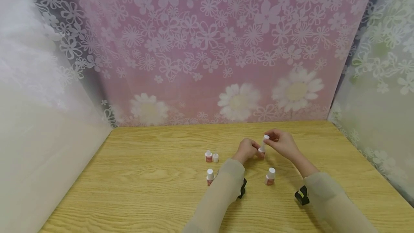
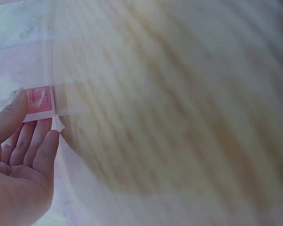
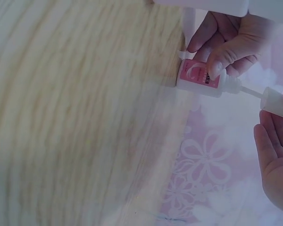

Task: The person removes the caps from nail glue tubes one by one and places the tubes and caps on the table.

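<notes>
My left hand [image 1: 247, 149] grips a small white bottle [image 3: 200, 77] with a pink label, thumb on the label side and fingers behind it. The bottle stands upright on the table. Just above it, my right hand [image 1: 284, 145] pinches a white cap [image 3: 275, 102] between thumb and fingers. A thin white stem [image 3: 251, 91] runs from the cap down to the bottle's neck; its lower end is hidden inside. The left wrist view shows the labelled bottle [image 2: 40, 102] in the left fingers, while the cap is out of that view.
Left of the hands stands an uncapped bottle [image 1: 208, 157] with a white cap [image 1: 215, 158] beside it. Nearer, a capped bottle [image 1: 210, 175] is partly hidden by the left sleeve [image 1: 223, 186]. Another capped bottle [image 1: 270, 176] stands between the forearms on the wooden table [image 1: 155, 197].
</notes>
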The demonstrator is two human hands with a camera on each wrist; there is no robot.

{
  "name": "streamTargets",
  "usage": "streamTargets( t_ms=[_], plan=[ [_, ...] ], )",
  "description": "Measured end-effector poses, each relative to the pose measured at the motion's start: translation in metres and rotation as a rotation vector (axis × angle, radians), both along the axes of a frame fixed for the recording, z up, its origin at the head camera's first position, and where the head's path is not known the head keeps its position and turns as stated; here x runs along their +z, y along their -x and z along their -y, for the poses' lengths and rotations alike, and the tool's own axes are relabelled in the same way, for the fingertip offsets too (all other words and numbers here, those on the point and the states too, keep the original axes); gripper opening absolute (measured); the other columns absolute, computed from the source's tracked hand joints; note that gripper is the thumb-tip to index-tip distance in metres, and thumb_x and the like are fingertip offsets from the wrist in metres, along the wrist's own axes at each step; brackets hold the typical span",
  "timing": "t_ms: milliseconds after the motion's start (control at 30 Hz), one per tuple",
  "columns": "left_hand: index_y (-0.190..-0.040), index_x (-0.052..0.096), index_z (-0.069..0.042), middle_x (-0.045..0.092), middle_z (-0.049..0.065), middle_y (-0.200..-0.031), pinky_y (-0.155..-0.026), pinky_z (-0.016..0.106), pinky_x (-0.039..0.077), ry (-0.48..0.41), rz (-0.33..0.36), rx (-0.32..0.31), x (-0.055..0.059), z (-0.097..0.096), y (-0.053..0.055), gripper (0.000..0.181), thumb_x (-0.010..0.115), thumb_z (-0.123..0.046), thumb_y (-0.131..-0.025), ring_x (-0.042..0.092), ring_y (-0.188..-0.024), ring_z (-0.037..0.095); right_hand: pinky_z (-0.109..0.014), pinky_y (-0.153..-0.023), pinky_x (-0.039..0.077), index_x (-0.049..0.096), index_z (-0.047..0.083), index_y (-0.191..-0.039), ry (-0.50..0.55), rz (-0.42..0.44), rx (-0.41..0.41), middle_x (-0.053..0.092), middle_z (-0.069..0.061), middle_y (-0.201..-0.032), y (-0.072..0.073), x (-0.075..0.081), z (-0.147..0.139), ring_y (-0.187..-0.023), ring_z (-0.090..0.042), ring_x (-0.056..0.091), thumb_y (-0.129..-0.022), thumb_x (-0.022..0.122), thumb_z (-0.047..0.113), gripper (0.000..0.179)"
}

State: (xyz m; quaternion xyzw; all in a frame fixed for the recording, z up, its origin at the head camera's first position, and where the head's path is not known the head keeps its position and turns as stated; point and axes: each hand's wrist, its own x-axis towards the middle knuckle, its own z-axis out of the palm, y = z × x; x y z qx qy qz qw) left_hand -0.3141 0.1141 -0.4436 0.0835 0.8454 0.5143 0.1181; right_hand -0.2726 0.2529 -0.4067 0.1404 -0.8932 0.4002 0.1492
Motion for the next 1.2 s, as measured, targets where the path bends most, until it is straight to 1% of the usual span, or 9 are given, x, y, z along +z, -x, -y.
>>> streamTargets(
  t_ms=[200,467,700,1033,1200],
  plan=[
    [-0.067,0.065,-0.007,0.056,-0.006,-0.064,-0.054,0.022,0.037,-0.005,-0.002,-0.01,-0.0007,0.0004,-0.0006,0.018,0.081,-0.007,-0.06,0.044,-0.06,0.008,-0.038,-0.071,0.048,0.058,-0.004,-0.097,0.003,0.006,-0.002,0.061,-0.015,-0.089,0.0005,0.0029,-0.0001,-0.082,-0.029,0.059,-0.082,0.063,0.009,0.021],
    [-0.067,0.064,-0.007,0.056,-0.005,-0.065,-0.054,0.022,0.037,-0.014,0.01,0.003,0.0017,0.0014,-0.0025,0.018,0.081,-0.006,-0.06,0.044,-0.06,0.008,-0.041,-0.073,0.047,0.057,-0.005,-0.101,0.002,0.033,-0.001,0.061,-0.015,-0.091,0.0002,0.0095,0.0006,-0.085,-0.03,0.058,-0.084,0.061,0.013,0.025],
    [-0.067,0.064,-0.007,0.056,-0.005,-0.065,-0.054,0.022,0.037,-0.005,-0.001,0.0,0.0016,0.0011,-0.0024,0.018,0.081,-0.007,-0.06,0.044,-0.06,0.008,-0.041,-0.072,0.047,0.058,-0.003,-0.099,0.003,0.016,0.004,0.061,-0.014,-0.09,0.0001,0.0095,-0.0004,-0.084,-0.029,0.058,-0.084,0.061,0.013,0.022],
    [-0.068,0.065,-0.007,0.057,-0.005,-0.065,-0.055,0.022,0.037,-0.019,0.015,-0.005,0.0056,0.0024,-0.0053,0.016,0.08,-0.006,-0.061,0.045,-0.061,0.008,-0.039,-0.07,0.048,0.058,-0.005,-0.099,0.001,0.004,-0.005,0.061,-0.015,-0.089,-0.0017,0.0089,-0.0017,-0.082,-0.029,0.059,-0.083,0.063,0.01,0.023],
    [-0.068,0.065,-0.008,0.056,-0.006,-0.066,-0.056,0.022,0.038,-0.014,0.02,-0.004,0.0057,0.0024,-0.0053,0.017,0.08,-0.007,-0.062,0.046,-0.061,0.008,-0.038,-0.07,0.048,0.057,-0.006,-0.099,0.001,0.008,-0.014,0.061,-0.016,-0.09,-0.003,0.0089,-0.0022,-0.082,-0.03,0.059,-0.083,0.063,0.011,0.024]
  ],
)
